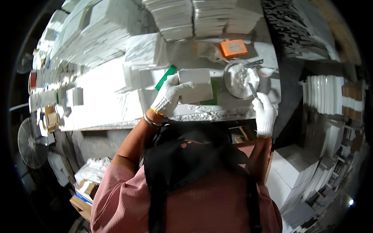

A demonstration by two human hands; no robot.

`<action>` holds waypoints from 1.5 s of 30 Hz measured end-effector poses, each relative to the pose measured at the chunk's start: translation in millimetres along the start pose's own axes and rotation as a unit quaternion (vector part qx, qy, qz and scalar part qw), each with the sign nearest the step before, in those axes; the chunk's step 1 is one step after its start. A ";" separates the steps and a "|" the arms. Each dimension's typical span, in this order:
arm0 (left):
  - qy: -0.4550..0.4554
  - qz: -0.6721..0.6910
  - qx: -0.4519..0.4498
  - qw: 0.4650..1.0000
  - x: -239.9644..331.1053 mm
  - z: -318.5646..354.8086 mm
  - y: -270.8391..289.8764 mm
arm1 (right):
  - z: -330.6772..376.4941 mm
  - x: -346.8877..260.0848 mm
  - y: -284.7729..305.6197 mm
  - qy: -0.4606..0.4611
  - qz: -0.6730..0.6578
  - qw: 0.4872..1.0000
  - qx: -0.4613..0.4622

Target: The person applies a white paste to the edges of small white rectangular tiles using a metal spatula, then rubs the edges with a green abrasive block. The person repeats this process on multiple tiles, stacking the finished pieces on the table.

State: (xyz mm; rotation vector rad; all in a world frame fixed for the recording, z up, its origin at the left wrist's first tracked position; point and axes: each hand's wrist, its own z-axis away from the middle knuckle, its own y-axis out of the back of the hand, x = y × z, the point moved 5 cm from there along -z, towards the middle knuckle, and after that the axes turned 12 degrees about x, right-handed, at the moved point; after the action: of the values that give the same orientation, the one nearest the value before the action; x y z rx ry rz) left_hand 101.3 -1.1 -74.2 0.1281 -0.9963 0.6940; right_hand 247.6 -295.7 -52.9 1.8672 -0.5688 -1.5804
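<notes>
My left hand (168, 95), in a white knit glove, is closed on the left side of a pale rectangular tile (197, 87), with the thumb lying across its face. A green strip (166, 77) lies just beyond that hand, and a green piece (212, 96) shows partly from behind the tile. My right hand (265, 112), also gloved, grips a small metal spatula (253, 91). Its blade dips into white paste (239, 79) in a round bowl (226, 86). Another flat metal blade (254, 63) rests across the bowl's far right rim.
An orange box (234, 48) and a crumpled clear bag (209, 50) lie beyond the bowl. Tall tile stacks (173, 17) line the back, and marbled tiles (142, 48) stand at the left. White crumbs (202, 113) dust the table's front edge. White boxes (291, 171) stand low right.
</notes>
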 end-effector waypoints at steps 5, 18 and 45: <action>-0.161 -0.255 0.109 0.947 9.9 13.3 25.2 | 10.4 -53.6 -34.5 -0.128 -0.204 0.959 -0.148; -0.433 -0.490 0.142 0.743 -13.2 19.1 37.2 | -1.4 -95.1 -134.5 0.104 -0.186 0.950 -0.227; -0.461 -0.465 0.125 0.745 -13.7 14.8 43.6 | 53.0 -95.0 -102.7 0.308 -0.042 0.925 -0.220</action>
State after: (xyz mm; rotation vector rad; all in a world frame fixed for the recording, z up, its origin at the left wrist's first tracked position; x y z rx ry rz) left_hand 60.0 20.4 -86.1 1.2249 -1.5629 -0.2553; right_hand 170.7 -167.7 -61.6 1.8979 0.1398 -0.9651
